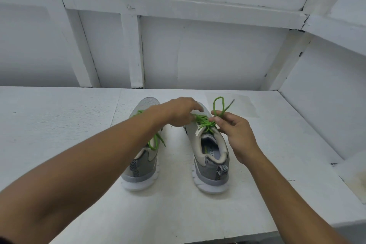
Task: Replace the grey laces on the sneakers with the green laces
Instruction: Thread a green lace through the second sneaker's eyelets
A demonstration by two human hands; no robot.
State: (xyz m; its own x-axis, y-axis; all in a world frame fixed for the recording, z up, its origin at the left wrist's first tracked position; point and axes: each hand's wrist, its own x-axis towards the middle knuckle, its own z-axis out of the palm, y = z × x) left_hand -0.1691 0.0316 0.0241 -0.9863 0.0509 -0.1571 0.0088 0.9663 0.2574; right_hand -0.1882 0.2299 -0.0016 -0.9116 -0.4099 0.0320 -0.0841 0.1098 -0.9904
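Note:
Two grey sneakers stand side by side on the white table, heels toward me. The left sneaker carries a green lace whose ends hang loose over its side. The right sneaker has a green lace threaded through its eyelets. My right hand pinches a loop of that lace, which stands up above the fingers with a dark tip pointing right. My left hand reaches across over the right sneaker's toe, fingers curled down at the lace crossings. No grey laces are visible.
A white panelled wall rises right behind the table. A raised white ledge runs along the right side. The table's front edge lies close to me.

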